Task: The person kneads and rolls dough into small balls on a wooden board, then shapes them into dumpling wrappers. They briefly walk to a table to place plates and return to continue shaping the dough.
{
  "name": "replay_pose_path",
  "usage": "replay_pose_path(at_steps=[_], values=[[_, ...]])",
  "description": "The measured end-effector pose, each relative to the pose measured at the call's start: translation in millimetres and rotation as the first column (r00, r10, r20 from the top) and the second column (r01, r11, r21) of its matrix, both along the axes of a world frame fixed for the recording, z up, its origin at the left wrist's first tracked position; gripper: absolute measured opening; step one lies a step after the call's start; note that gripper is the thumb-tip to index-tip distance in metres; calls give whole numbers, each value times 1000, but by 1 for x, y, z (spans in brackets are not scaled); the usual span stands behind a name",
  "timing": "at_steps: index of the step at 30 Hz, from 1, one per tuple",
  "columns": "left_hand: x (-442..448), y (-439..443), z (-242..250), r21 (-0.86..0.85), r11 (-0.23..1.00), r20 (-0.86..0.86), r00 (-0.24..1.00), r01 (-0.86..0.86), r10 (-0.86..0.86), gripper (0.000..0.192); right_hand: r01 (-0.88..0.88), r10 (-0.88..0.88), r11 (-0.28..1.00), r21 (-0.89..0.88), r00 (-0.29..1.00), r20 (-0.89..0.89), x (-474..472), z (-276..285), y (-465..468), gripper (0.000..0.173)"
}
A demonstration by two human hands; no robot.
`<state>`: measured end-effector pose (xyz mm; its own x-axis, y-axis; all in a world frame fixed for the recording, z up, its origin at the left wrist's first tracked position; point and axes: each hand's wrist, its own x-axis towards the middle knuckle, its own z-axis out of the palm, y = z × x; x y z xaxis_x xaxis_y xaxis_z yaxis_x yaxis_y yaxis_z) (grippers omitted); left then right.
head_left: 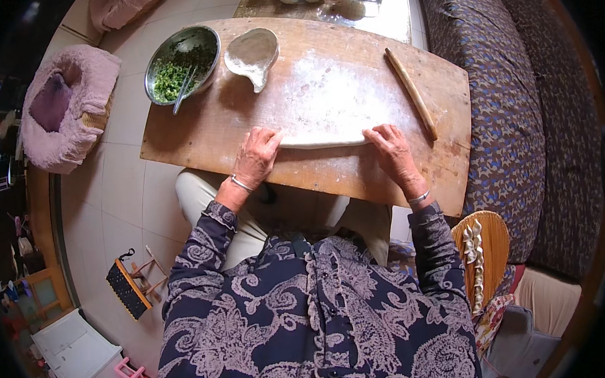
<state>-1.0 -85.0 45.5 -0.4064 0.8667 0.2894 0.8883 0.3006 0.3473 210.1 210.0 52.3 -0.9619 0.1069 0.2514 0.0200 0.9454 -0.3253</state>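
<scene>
A long rope of white dough (325, 141) lies across the near part of a floured wooden board (200, 138). My left hand (256, 153) grips its left end, fingers curled over it. At the other end, my right hand (391, 150) has its fingers and thumb closed on the dough. The rope looks fairly even in thickness between them. Beyond the right hand lies a wooden rolling pin (412, 95), slanting away from me. A gourd scoop (251, 59) dusted with flour sits at the back left of the board.
At the board's far left corner stands a metal bowl (214, 43) of chopped green filling (171, 81) with chopsticks (184, 89) in it. To my right, a woven tray (458, 231) carries several dumplings (477, 261) beside a patterned sofa (488, 89). A small stool (126, 288) stands on the floor at left.
</scene>
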Motion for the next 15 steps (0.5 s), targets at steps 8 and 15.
replay_pose_path(at_steps=[8,15], values=[[28,87,-10,191,981,69,997,-48,35,52,100,-99,995,16,994,-40,-74,12,-56,44],[102,24,-16,-48,999,-18,1000,-5,4,55,79,-95,991,105,984,150,39,-12,-100,75]])
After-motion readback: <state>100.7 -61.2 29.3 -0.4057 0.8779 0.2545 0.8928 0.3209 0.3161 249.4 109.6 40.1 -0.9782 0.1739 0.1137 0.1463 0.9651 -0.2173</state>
